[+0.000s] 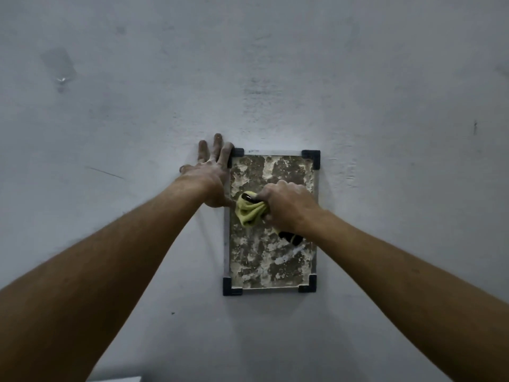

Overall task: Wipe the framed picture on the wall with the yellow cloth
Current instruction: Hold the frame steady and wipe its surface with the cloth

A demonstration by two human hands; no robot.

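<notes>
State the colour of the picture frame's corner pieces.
Black, on all four L-shaped corner pieces; the head view shows it.

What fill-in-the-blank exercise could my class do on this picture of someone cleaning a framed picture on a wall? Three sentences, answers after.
1. The right hand grips a bunched cloth whose colour is ____.
2. The left hand lies flat against the wall at the frame's upper ____ corner.
3. The framed picture has dark pieces on ____ of its corners.

Missing words: yellow; left; four
</notes>
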